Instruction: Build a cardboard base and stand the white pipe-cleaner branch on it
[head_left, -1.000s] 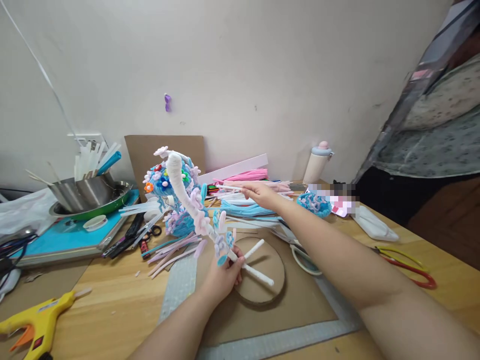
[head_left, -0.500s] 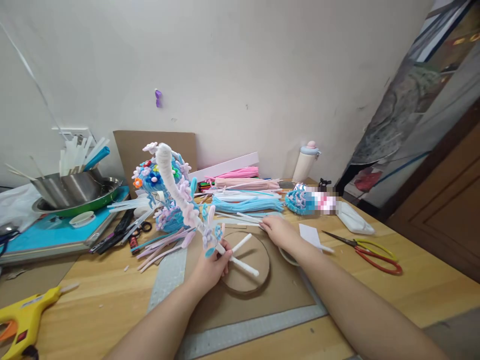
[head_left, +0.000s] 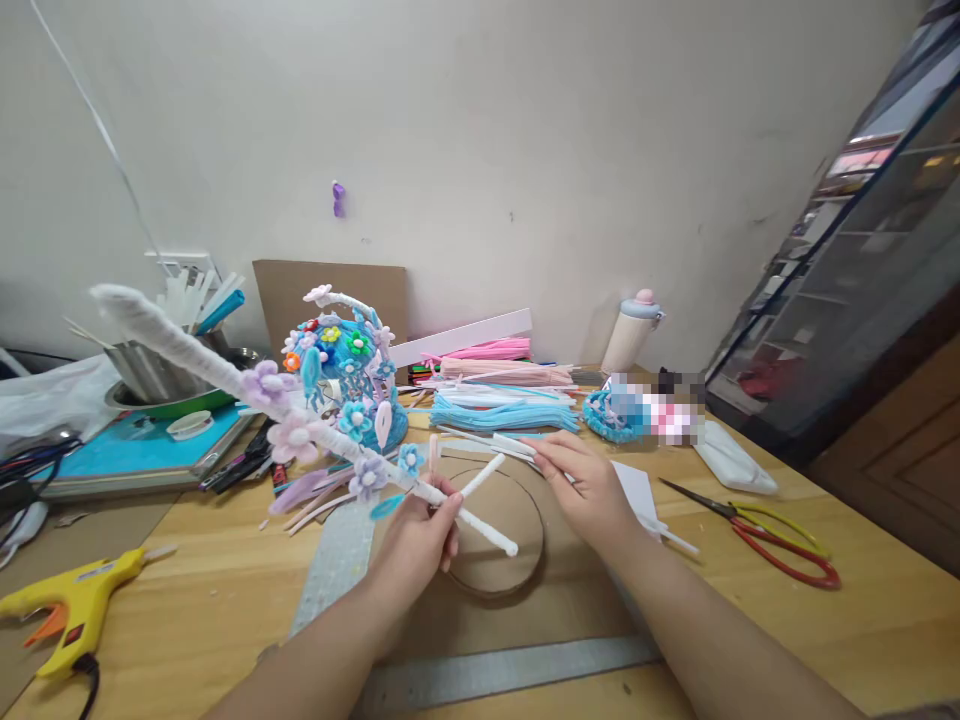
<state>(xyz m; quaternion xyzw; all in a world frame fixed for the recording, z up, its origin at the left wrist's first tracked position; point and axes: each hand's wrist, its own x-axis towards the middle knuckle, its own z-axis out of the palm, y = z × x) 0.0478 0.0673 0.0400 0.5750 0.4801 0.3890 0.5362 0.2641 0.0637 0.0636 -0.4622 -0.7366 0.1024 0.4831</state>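
Steadying the flowered stem (head_left: 319, 427): the left hand (head_left: 415, 540) closes thumb and fingers around it at the fork, probably to leave both white prongs clear.
Stem's place: slanting up leftward, prongs above the cardboard disc (head_left: 517, 535).
White strip (head_left: 514, 444): the right hand (head_left: 586, 482) pinches it, fingertips nearly together, one end poking out, perhaps for aiming.
Room: open gap between the hands; bare bench (head_left: 225, 610) beside the glue gun (head_left: 88, 606).
Edges: scissors (head_left: 765, 530) at right, tips facing inward.
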